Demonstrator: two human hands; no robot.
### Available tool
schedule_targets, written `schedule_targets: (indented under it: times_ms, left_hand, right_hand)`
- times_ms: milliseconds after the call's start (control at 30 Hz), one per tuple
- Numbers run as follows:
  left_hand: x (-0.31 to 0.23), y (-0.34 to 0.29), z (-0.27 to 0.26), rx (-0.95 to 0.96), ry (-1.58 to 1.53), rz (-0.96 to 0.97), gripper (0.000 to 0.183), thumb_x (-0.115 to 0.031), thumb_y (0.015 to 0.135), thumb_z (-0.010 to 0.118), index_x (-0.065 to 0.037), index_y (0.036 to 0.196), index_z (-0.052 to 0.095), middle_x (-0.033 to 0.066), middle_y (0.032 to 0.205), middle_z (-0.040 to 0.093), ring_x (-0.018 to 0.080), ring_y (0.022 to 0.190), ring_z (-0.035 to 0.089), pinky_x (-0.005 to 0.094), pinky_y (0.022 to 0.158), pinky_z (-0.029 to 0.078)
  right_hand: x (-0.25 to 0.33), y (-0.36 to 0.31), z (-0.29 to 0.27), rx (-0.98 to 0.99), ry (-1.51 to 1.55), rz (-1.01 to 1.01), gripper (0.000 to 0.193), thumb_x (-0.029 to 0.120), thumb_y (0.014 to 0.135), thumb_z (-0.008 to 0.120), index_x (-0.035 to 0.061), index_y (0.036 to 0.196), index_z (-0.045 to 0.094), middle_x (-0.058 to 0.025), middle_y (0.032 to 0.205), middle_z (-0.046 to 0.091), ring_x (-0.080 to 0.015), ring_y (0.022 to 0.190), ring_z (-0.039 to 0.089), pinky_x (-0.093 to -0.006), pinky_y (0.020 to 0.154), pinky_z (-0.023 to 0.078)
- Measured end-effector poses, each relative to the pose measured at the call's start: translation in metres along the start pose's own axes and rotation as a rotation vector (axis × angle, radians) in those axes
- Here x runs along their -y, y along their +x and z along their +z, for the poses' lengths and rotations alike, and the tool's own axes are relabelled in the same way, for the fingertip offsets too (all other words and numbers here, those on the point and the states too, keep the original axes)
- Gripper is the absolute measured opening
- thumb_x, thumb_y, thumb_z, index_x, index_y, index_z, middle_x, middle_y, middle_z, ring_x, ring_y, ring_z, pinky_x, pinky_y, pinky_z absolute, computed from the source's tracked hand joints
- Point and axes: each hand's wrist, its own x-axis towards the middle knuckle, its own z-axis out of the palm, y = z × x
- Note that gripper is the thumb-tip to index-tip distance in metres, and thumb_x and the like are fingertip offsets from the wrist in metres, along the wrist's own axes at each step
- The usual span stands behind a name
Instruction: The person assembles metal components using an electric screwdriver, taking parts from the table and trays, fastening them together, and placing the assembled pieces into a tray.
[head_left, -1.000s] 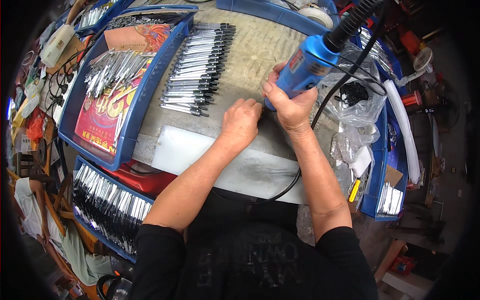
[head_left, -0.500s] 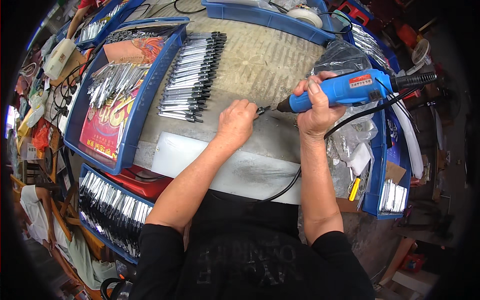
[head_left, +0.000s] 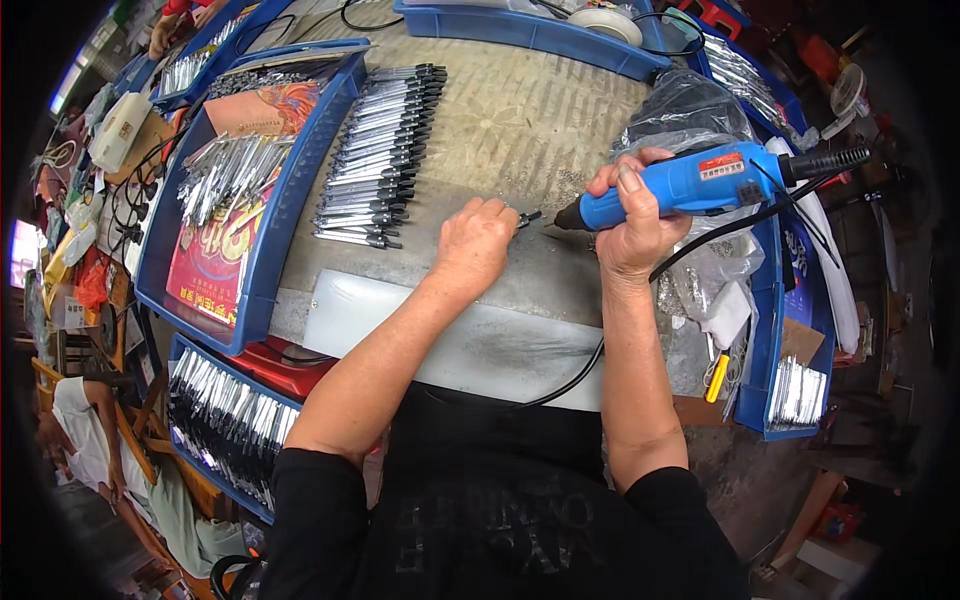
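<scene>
My right hand [head_left: 642, 215] is wrapped round a blue electric screwdriver [head_left: 695, 187], which lies nearly level and points left. Its dark nose [head_left: 568, 215] is close to the dark end of a slim pen-like rod [head_left: 529, 218]. My left hand [head_left: 476, 243] is closed on that rod, and its fingers hide most of the length. Whether the bit touches the rod, I cannot tell. Left of my left hand, a row of similar silver rods with black ends [head_left: 378, 150] lies side by side on the worn table [head_left: 490, 125].
Blue trays of silver rods stand left [head_left: 255, 290], lower left [head_left: 205, 455] and right [head_left: 765, 385]. Another blue tray [head_left: 530, 35] borders the far side. A white plate [head_left: 440, 345] lies along the near edge. The black cable [head_left: 725, 230] passes my right forearm. A yellow-handled tool [head_left: 716, 380] lies right.
The whole view has shifted slightly. My hands keep nearly the same pose, rod and screwdriver still held close together. At the far upper left, another person's hands have moved.
</scene>
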Motion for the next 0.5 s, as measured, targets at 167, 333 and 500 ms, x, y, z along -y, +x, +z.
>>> schedule_targets:
  times_ms: [167, 333, 500]
  left_hand:
    - [0.001, 0.0, -0.005, 0.046, 0.022, 0.042, 0.007, -0.011, 0.07, 0.061, -0.006, 0.069, 0.057, 0.0058, 0.073, 0.054, 0.0251, 0.074, 0.054, 0.0375, 0.062, 0.046]
    - [0.002, -0.001, -0.003, 0.031, -0.008, 0.017, 0.006, -0.011, 0.071, 0.061, -0.006, 0.07, 0.058, 0.005, 0.072, 0.054, 0.0246, 0.073, 0.054, 0.0369, 0.062, 0.046]
    - [0.001, -0.001, -0.003, 0.008, -0.032, -0.01, 0.006, -0.011, 0.07, 0.061, -0.006, 0.07, 0.059, 0.0045, 0.072, 0.054, 0.024, 0.073, 0.053, 0.0366, 0.062, 0.046]
  right_hand:
    - [0.002, -0.001, 0.001, -0.016, 0.034, -0.011, 0.032, 0.004, 0.069, 0.062, -0.0066, 0.094, 0.047, -0.009, 0.07, 0.053, -0.0174, 0.055, 0.055, -0.0297, 0.054, 0.046]
    - [0.001, 0.0, 0.0, -0.006, 0.047, 0.018, 0.031, 0.004, 0.069, 0.062, -0.0065, 0.094, 0.047, -0.0091, 0.07, 0.052, -0.0176, 0.055, 0.055, -0.0298, 0.054, 0.046]
    - [-0.008, 0.003, 0.01, 0.037, 0.065, 0.02, 0.03, 0.003, 0.07, 0.062, -0.006, 0.094, 0.047, -0.0082, 0.071, 0.053, -0.0162, 0.056, 0.054, -0.029, 0.053, 0.047]
